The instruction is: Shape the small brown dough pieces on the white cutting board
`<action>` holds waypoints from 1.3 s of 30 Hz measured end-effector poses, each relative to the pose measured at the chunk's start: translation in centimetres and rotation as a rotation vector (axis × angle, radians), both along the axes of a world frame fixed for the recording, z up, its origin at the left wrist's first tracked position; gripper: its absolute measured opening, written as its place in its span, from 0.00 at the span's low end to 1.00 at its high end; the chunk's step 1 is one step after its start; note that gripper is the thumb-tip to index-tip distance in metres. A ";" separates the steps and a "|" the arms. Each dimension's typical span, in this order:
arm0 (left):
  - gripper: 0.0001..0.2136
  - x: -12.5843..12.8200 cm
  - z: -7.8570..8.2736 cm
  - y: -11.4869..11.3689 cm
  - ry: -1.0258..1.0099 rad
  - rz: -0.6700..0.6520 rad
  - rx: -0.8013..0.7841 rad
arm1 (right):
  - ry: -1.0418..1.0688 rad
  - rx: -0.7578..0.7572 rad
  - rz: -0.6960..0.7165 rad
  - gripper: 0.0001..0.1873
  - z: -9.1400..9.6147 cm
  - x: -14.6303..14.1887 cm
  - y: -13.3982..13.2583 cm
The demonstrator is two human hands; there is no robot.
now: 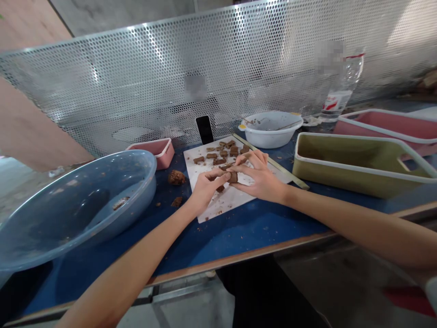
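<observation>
Both hands meet over a white board on the blue table. My left hand and my right hand pinch a small brown block of clay between their fingertips. Behind it on the board lie several small brown clay pieces in rows. A brown lump of clay sits on the table just left of the board, with crumbs near it.
A large blue plastic basin fills the left. A pink tray, a black phone, a white bowl, an olive tray and a pink tray stand around. A perforated metal screen closes the back.
</observation>
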State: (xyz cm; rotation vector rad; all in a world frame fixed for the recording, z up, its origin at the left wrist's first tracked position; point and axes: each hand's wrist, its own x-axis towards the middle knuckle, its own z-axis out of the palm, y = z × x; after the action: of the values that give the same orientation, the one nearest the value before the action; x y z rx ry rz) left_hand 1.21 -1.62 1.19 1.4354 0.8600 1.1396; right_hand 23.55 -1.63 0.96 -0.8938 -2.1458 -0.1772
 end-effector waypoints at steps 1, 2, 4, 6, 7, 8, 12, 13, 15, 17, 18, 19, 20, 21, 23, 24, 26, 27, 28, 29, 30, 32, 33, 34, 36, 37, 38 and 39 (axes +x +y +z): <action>0.22 0.0 -0.1 0.1 -0.009 -0.003 -0.013 | 0.003 0.000 -0.002 0.17 0.0 0.0 0.1; 0.22 0.0 -0.3 0.2 -0.018 -0.008 -0.028 | 0.010 0.002 -0.001 0.17 -0.1 0.0 0.1; 0.22 0.0 -0.5 0.3 -0.032 -0.024 -0.053 | 0.026 0.013 0.012 0.17 -0.1 0.1 0.1; 0.21 0.0 -0.6 0.4 -0.032 -0.034 -0.067 | 0.036 0.024 0.027 0.18 -0.1 0.1 0.1; 0.21 0.0 -0.7 0.4 -0.030 -0.032 -0.069 | 0.033 0.022 0.027 0.18 -0.1 0.1 0.1; 0.21 0.0 -0.6 0.4 -0.028 -0.029 -0.072 | 0.029 0.015 0.021 0.18 -0.1 0.1 0.1; 0.21 -0.1 -0.5 0.4 -0.027 -0.021 -0.074 | 0.029 -0.014 0.009 0.23 -0.2 0.1 0.3; 0.21 -0.1 -0.4 0.4 -0.028 -0.024 -0.072 | 0.036 -0.012 0.023 0.23 -0.3 0.1 0.3; 0.21 -0.1 -0.4 0.4 -0.027 -0.031 -0.066 | 0.044 -0.007 0.051 0.20 -0.3 0.1 0.4; 0.21 -0.1 -0.4 0.4 -0.023 -0.034 -0.057 | 0.056 -0.008 0.058 0.16 -0.3 0.0 0.4; 0.21 -0.1 -0.4 0.4 -0.019 -0.033 -0.053 | 0.059 -0.013 0.055 0.15 -0.3 0.0 0.4; 0.21 -0.2 -0.3 0.4 -0.015 -0.030 -0.051 | 0.057 -0.022 0.048 0.15 -0.2 0.0 0.4; 0.21 -0.2 -0.2 0.4 -0.011 -0.026 -0.053 | 0.050 -0.035 0.039 0.16 -0.2 0.0 0.4; 0.21 -0.2 -0.1 0.3 -0.007 -0.018 -0.057 | 0.042 -0.049 0.029 0.18 -0.1 0.0 0.4; 0.22 -0.2 0.1 0.3 -0.003 -0.001 -0.071 | 0.028 -0.074 0.005 0.25 -0.1 0.0 0.5; 0.22 -0.2 0.1 0.3 -0.004 0.008 -0.080 | 0.029 -0.077 -0.005 0.28 -0.1 0.1 0.5; 0.23 -0.2 0.1 0.4 -0.010 0.031 -0.087 | 0.047 -0.064 -0.020 0.27 -0.1 0.1 0.6; 0.24 -0.2 0.1 0.4 -0.013 0.041 -0.085 | 0.057 -0.057 -0.024 0.24 0.0 0.1 0.6; 0.24 -0.2 0.0 0.4 -0.013 0.049 -0.080 | 0.065 -0.050 -0.025 0.21 0.0 0.1 0.6; 0.24 -0.1 0.0 0.4 -0.009 0.058 -0.067 | 0.072 -0.043 -0.024 0.19 0.0 0.1 0.6; 0.24 -0.1 0.0 0.4 0.004 0.067 -0.045 | 0.078 -0.037 -0.022 0.18 0.0 0.1 0.5; 0.25 -0.2 0.1 0.3 0.056 0.092 0.035 | 0.095 -0.028 -0.019 0.17 0.1 0.1 0.5; 0.26 -0.2 0.2 0.3 0.085 0.112 0.087 | 0.108 -0.022 -0.015 0.17 0.2 0.0 0.5; 0.28 -0.2 0.2 0.3 0.112 0.134 0.137 | 0.122 -0.016 -0.009 0.17 0.2 0.0 0.5; 0.28 -0.3 0.4 0.4 0.153 0.155 0.192 | 0.142 -0.020 -0.002 0.17 0.2 0.0 0.5; 0.28 -0.4 0.4 0.4 0.161 0.149 0.183 | 0.148 -0.025 -0.002 0.17 0.2 0.0 0.6; 0.27 -0.4 0.3 0.5 0.161 0.132 0.153 | 0.152 -0.033 -0.006 0.17 0.1 0.0 0.6; 0.26 -0.5 0.3 0.6 0.154 0.109 0.114 | 0.155 -0.041 -0.011 0.17 0.1 0.0 0.7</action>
State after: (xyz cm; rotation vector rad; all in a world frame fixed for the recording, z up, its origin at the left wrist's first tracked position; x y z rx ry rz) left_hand 0.75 -1.06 1.48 1.6021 1.0050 1.1872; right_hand 23.52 -0.90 1.05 -0.9122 -2.0070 -0.0673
